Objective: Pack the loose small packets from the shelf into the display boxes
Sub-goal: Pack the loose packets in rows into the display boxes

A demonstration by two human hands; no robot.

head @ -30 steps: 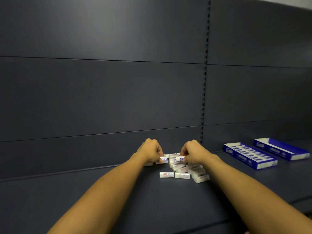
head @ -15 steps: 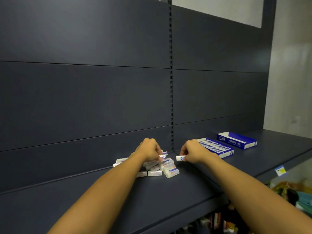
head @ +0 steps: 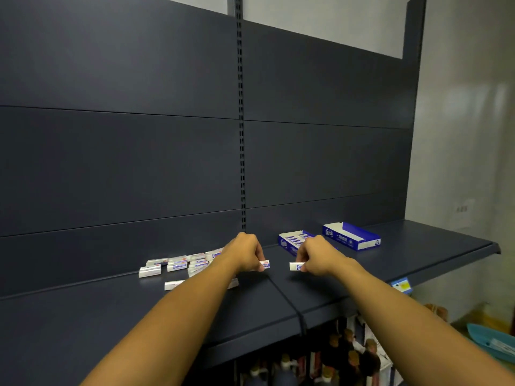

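Several small white packets [head: 177, 266] lie loose in a heap on the dark shelf [head: 278, 299], left of my hands. My left hand [head: 245, 253] pinches one white packet [head: 265, 264] just right of the heap. My right hand [head: 316, 254] pinches another white packet [head: 296, 266] and hovers in front of the nearer blue display box [head: 287, 240], which holds a row of packets. A second blue display box [head: 351, 235] stands open further right; its inside is hidden from this angle.
The shelf's back panel rises behind everything, with a slotted upright [head: 242, 162] at the middle. The shelf's front edge carries a blue price tag [head: 401, 285]. Bottles [head: 348, 358] stand on the level below. A teal tray [head: 490, 344] lies at lower right.
Both hands have lifted away from the heap, each with one packet, and moved right toward the boxes. The view has swung right, so the heap now lies left of my hands.
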